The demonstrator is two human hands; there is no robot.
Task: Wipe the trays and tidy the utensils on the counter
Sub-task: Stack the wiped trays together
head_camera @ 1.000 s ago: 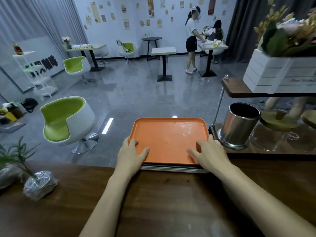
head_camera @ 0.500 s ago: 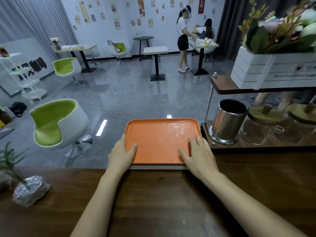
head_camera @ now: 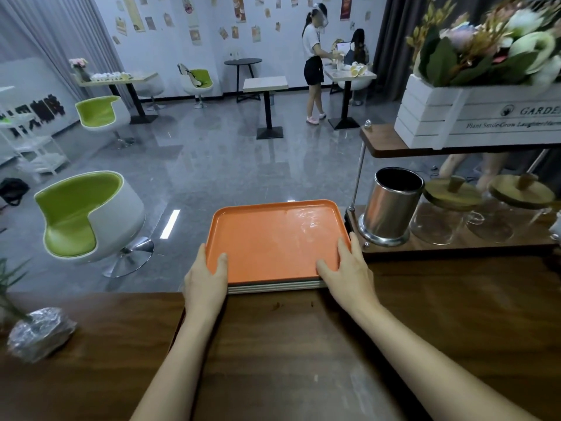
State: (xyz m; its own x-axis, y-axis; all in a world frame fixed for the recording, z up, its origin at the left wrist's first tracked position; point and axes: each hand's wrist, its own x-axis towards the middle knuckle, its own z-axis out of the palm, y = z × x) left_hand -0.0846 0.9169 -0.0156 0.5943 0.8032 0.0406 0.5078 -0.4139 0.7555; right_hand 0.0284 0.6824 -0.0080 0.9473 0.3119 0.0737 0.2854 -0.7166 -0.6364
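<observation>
Head camera looks down over a dark brown wooden table (head_camera: pixel 303 344) whose far edge carries an orange rectangular plastic tray (head_camera: pixel 273 238). It lies flat on top of a low stack of pale grey trays (head_camera: pixel 273 287), and the far part of the stack reaches out past the table edge over the floor.

Both hands have hold of the orange tray at its near corners. The left hand (head_camera: pixel 205 279) sits at the near-left corner with its thumb laid over the rim onto the inner surface and its fingers curled down the outside of the left edge. The right hand (head_camera: pixel 349 268) mirrors it at the near-right corner, thumb resting inside the tray and fingers running along the outside of the right rim.

Just beside the tray on the right stands a two-level wooden shelf rack (head_camera: pixel 385 141). Its lower board bears a shiny steel cylindrical utensil holder (head_camera: pixel 391 205) – upright, its inside dark – and next to that clear glass jars with round wooden lids (head_camera: pixel 449 208). The upper board holds a white slatted wooden planter box (head_camera: pixel 455 117) filled with flowers.

Near the table's left end lies a foil-wrapped plant pot (head_camera: pixel 39 332). Beyond the table, on the grey floor, stands a green-and-white tub chair (head_camera: pixel 85 217) – well apart from the tray.
</observation>
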